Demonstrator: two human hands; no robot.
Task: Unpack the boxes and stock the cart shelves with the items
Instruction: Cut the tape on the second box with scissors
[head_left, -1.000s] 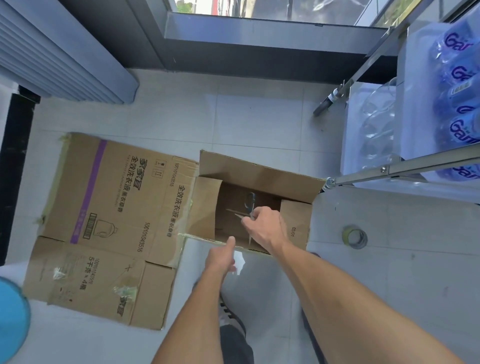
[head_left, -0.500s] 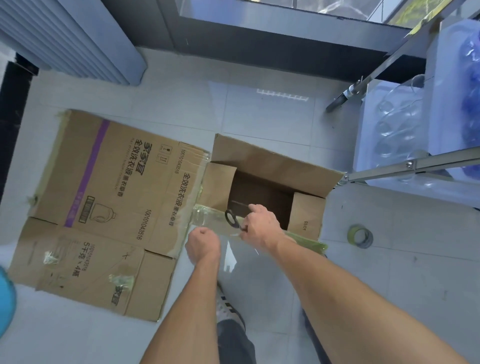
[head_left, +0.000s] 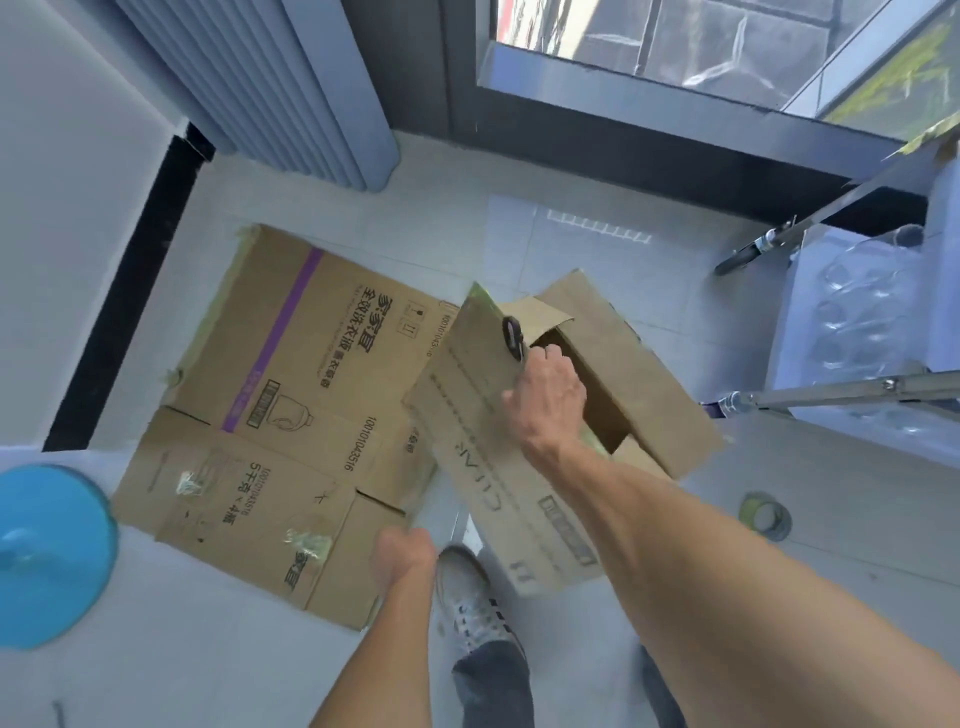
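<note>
An opened brown cardboard box (head_left: 644, 374) lies tipped on the tiled floor, its long side panel (head_left: 498, 467) facing up and its inside dark. My right hand (head_left: 545, 395) holds black-handled scissors (head_left: 513, 338) against the top edge of that panel. My left hand (head_left: 402, 558) hangs lower, by the near corner of the flattened box, its fingers curled and holding nothing that I can see. A flattened cardboard box (head_left: 270, 415) with a purple stripe and printed text lies flat to the left.
The metal cart (head_left: 841, 389) stands at the right, with plastic-wrapped clear bottles (head_left: 862, 332) on its lower shelf. A roll of tape (head_left: 766, 514) lies on the floor. A blue round object (head_left: 47, 551) is at the left edge. My white shoe (head_left: 467, 597) is below the box.
The opened box has been tipped and turned, so its printed side panel now faces up. My right hand rose with the scissors to the panel's edge. My left hand dropped back toward me.
</note>
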